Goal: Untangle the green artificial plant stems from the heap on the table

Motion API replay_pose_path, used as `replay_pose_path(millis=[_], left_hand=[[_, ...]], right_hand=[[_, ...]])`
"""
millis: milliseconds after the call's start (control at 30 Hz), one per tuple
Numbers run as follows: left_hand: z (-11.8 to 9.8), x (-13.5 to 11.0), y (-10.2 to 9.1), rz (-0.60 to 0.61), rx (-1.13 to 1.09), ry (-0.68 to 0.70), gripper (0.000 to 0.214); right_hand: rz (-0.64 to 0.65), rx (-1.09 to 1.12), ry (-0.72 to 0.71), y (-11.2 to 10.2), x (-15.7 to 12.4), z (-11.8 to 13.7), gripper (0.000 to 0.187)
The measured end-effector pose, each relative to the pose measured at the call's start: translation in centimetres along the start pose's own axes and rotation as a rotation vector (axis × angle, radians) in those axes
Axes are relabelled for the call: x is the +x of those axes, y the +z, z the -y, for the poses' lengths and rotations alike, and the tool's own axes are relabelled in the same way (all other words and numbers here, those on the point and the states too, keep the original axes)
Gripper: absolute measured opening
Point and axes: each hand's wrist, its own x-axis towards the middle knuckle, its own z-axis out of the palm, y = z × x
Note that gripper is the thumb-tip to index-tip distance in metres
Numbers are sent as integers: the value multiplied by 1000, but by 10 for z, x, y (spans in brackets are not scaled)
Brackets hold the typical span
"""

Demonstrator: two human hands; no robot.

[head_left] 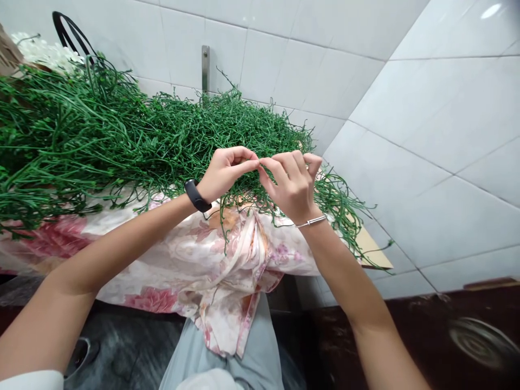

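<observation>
From my remote station I read the stems (174,130) as one tangled pile, running from the left edge of the frame across its centre to right of centre. Part of the pile rests on the cloth (158,260); loose ends hang over the cloth at lower centre and over the board (374,250) at centre right. White flowers (49,53) lie at upper left, beside the pile.

Hand state: the left hand (225,172) has thumb and forefinger tips pinched together at the centre of the frame. The right hand (294,184) meets it there, its thumb and forefinger tips also close together. Both are in front of the pile. I cannot tell whether a small piece sits between the tips; it is too small to make out.

Handling: I judge each stem light, thin and springy, with a smooth, plastic-like surface. It should bend readily and resist crushing, but the forked tips look like the weak points and may snag. I rate slip as low under a light fingertip pinch.

Grip point: I take one stem along its bare length, below the fork. I avoid gripping the mass, since the interlocked stems would probably lift together.
</observation>
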Motion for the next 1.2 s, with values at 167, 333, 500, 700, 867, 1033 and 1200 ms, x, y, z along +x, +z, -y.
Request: replay_pose_path(millis=[167,333,500,700,867,1033,1200], left_hand=[[-1,0,0,0,29,18,8],[2,-1,-1,-16,136,118,11],[5,-3,0,8,232,191,13],[3,-6,0,49,391,306,10],[2,-4,-2,10,333,250,11],[5,0,-5,-5,241,160,12],[4,1,-5,18,162,118,16]], right_hand=[[-89,146,108,-1,3,4,14],[-27,405,260,-6,8,4,15],[66,705,425,-5,11,2,17],[241,1089,518,0,13,-4,19],[183,798,371,-7,12,-2,19],[73,309,179,-8,9,4,17],[74,305,177,-8,8,3,18]])
